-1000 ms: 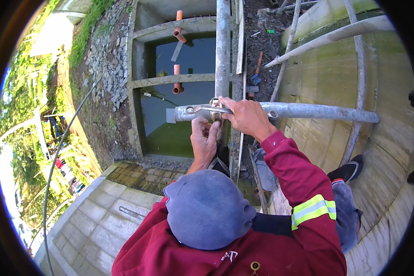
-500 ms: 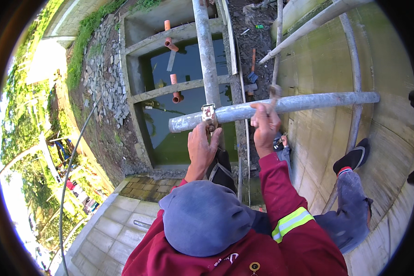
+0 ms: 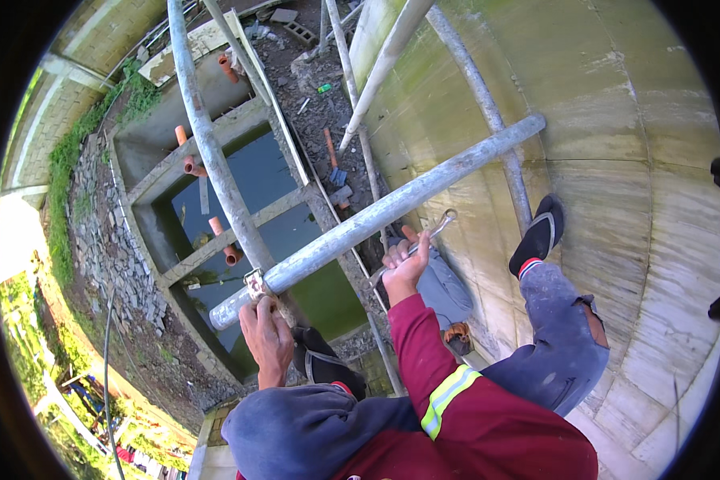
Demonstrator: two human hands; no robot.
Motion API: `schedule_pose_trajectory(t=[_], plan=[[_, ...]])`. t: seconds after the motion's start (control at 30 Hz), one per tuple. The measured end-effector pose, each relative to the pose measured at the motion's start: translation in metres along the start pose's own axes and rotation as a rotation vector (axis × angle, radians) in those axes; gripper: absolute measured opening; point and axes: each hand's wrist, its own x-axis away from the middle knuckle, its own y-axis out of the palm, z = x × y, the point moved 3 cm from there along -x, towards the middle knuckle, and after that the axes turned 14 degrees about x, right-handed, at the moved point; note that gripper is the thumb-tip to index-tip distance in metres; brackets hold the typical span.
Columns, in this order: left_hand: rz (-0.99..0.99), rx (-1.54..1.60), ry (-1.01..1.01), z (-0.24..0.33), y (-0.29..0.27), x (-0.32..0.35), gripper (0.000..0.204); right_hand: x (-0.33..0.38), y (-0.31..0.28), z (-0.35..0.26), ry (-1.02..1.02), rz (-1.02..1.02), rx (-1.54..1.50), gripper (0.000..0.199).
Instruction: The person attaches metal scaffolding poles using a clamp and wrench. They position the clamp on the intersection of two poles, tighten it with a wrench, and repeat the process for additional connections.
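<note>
Galvanised tube (image 3: 392, 210) — left hand (image 3: 266, 334) clamped on its coupler (image 3: 255, 283), right hand (image 3: 404, 262) gripping a spanner (image 3: 424, 240) — a slip could drop it.

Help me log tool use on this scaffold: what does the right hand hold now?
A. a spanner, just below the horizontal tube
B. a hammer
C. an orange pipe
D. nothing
A: the right hand grips a slim metal spanner just under the horizontal tube, while the left hand is at the clamp on the upright pole.
</note>
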Motion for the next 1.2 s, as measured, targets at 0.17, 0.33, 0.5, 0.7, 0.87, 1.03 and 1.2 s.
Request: schedule_pose_trajectory(t=[0.17, 0.33, 0.5, 0.7, 0.87, 1.03, 1.2], plan=[[-0.085, 0.094, -0.284, -0.016, 0.006, 0.0, 0.029, -0.029, 0.032, -0.059, -0.079, 0.105, -0.063, 0.062], [0.149, 0.201, -0.03, -0.013, -0.001, 0.012, 0.035, -0.028, 0.042, -0.047, -0.094, 0.179, 0.181, 0.059], [0.201, 0.636, -0.585, -0.101, 0.034, 0.059, 0.055, 0.003, 0.061, -0.043, -0.14, 0.114, 0.23, 0.053], [-0.22, 1.034, -0.763, -0.142, 0.084, 0.008, 0.052, -0.005, 0.063, -0.009, -0.055, 0.047, 0.172, 0.043], [0.065, 1.297, -0.672, -0.14, 0.103, 0.006, 0.046, -0.017, 0.055, -0.004, -0.042, -0.025, 0.113, 0.037], [-0.029, 1.13, -0.609, -0.137, 0.102, -0.007, 0.048, -0.021, 0.064, -0.009, -0.032, -0.075, 0.09, 0.038], [-0.079, 0.995, -0.621, -0.158, 0.107, 0.002, 0.05, -0.019, 0.064, -0.002, -0.018, -0.051, 0.08, 0.039]])
